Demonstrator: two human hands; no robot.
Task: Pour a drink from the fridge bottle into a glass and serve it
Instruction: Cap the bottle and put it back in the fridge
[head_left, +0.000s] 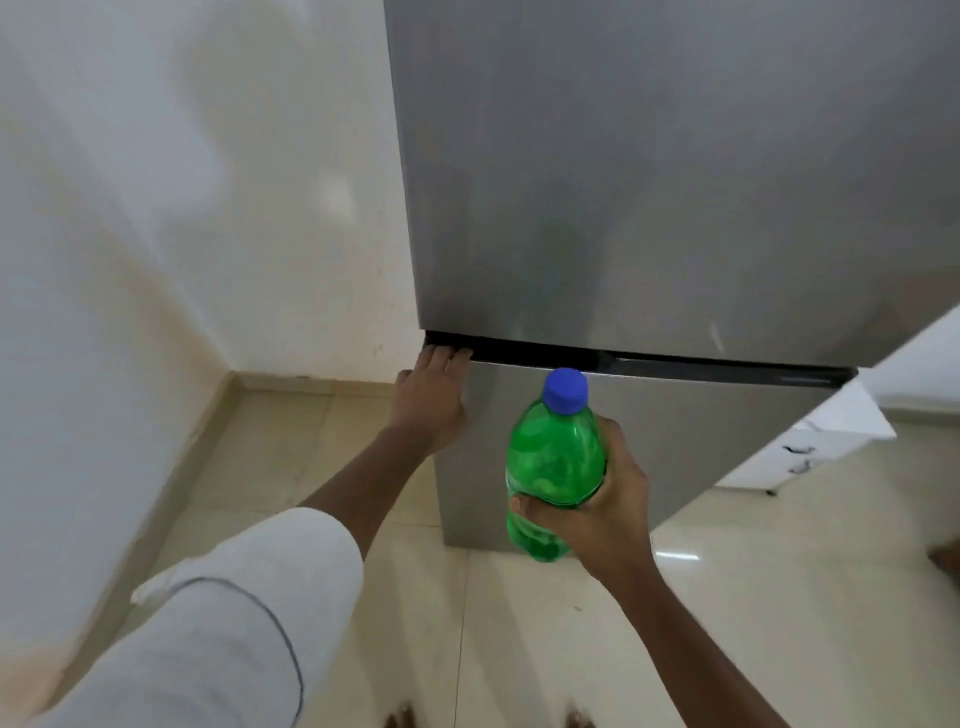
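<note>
right-hand fingers (524, 506) wrap round the middle of the green soda bottle (553, 467), blue cap (565, 388) on and upright, so the right hand (602, 512) carries it clear of the fridge. left fingers (448, 357) lie together, tips at the dark gap above the lower fridge door (649, 441), left hand (428, 397) flat, probably pressing it closed. no glass in view.

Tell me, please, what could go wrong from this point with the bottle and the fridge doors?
The right hand alone holds the green bottle low on its body; it could slip or tip as the person turns away. The left hand has fingertips in the gap between the upper fridge door and lower fridge door; they could get pinched. The blue cap is on, so a spill seems unlikely.
</note>
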